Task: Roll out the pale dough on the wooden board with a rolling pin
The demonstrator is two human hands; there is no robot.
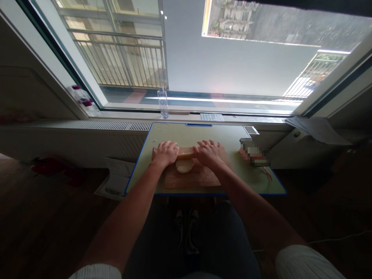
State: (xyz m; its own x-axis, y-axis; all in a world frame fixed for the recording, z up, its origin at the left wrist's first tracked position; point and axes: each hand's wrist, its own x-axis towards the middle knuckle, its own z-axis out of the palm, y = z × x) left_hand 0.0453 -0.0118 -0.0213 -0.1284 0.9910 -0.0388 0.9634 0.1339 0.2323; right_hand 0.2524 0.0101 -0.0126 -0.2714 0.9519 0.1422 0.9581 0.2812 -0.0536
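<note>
– Where is the dough [185, 166] seen?
– On the wooden board [193, 178], partly covered by the rolling pin [186, 155], with its rounded edge left showing on the near side.

– And how are the hands held?
– The left hand [165, 152] is laid palm down over one end of the pin, the right hand [209, 151] over the other; on both, the fingers are stretched forward and slightly spread, not wrapped round.

– How much room is given?
– On the left, a strip of green top is left between the board and the table's [142, 176] blue rim. The board's near edge is set just beside the table's near rim. On the right, a wider stretch is bounded by a blurred-out object [254, 152]; the board's right edge is partly hidden by the forearm.
</note>
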